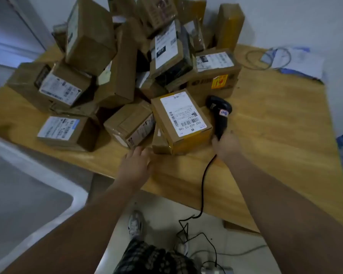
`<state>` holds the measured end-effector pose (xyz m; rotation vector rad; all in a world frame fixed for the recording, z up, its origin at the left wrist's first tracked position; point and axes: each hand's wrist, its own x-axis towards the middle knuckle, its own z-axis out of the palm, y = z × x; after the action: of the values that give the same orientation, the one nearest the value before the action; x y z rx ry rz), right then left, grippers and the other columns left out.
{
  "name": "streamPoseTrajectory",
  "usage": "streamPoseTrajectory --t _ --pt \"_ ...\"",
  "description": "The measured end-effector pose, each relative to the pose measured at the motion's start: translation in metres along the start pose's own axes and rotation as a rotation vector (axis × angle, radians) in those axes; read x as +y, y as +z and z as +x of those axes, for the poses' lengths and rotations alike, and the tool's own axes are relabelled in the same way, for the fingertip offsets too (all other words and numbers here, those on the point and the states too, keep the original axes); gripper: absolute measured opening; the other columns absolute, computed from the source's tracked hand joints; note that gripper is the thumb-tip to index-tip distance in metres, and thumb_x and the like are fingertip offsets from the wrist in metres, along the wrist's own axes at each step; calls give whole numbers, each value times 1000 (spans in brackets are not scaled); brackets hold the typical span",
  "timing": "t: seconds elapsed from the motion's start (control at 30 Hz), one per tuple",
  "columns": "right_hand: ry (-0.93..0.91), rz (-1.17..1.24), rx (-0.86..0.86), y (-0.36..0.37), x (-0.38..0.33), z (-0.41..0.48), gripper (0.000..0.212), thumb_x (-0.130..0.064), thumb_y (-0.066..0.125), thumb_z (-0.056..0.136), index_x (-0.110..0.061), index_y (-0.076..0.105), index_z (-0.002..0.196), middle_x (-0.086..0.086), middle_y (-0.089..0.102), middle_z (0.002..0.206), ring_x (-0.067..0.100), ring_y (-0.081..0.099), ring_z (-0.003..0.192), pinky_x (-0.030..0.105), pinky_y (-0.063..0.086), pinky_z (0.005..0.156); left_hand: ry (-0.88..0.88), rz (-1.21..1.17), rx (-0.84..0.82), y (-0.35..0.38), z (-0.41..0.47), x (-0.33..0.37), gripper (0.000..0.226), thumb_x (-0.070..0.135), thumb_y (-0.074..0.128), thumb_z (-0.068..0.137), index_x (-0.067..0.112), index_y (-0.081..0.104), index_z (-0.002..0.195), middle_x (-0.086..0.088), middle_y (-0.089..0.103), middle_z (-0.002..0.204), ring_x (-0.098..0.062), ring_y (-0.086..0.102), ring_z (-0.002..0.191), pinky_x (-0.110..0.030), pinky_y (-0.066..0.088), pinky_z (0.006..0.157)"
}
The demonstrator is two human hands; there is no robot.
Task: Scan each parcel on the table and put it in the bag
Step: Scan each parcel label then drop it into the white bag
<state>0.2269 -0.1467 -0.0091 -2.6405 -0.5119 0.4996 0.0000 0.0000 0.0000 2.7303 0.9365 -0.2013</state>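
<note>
My right hand (226, 145) is wrapped round the handle of the scanner (220, 115), whose head lies at its twelve o'clock; my left hand (136, 165) is spread, fingers straight, holding nothing, close under the labelled parcel (181, 119) at its one o'clock, near the front edge of the counter (275, 135). That parcel leans into the heap (107, 66) piled from eleven to twelve o'clock, so I judge that dragging it out could tip boxes over the edge; the cable (204, 175) hanging at six could snag; the bag (28, 184) sits at the left hand's eight o'clock.
</note>
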Motion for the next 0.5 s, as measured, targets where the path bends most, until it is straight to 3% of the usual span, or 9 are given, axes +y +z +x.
streamPoseTrajectory --t 0.23,0.33,0.4,0.5 --pt "206 120 -37 4 -20 45 81 -2 50 92 -15 2 155 22 32 145 38 44 128 42 39 102 -51 -28 -11 10 10 0 44 28 46 97 17 42 139 -7 47 134 -29 42 124 -39 35 101" --pt "239 219 -49 -2 -16 42 79 -12 67 83 -11 22 148 19 41 140 35 50 122 41 46 95 -51 -48 2 6 10 2 44 29 46 97 17 42 140 -7 47 137 -29 42 126 -39 36 102" --pt "177 226 -105 -4 -14 33 47 -17 64 83 -6 47 126 15 60 119 31 60 101 37 49 76 -44 -69 23 4 9 4 45 30 45 98 17 42 141 -7 46 138 -29 41 127 -39 36 102" --pt "153 352 -99 -5 -13 9 26 -17 59 88 -6 55 110 9 59 95 25 56 84 32 43 67 -28 -118 103 -3 6 6 44 30 47 98 16 45 139 -8 47 137 -28 42 127 -39 38 103"
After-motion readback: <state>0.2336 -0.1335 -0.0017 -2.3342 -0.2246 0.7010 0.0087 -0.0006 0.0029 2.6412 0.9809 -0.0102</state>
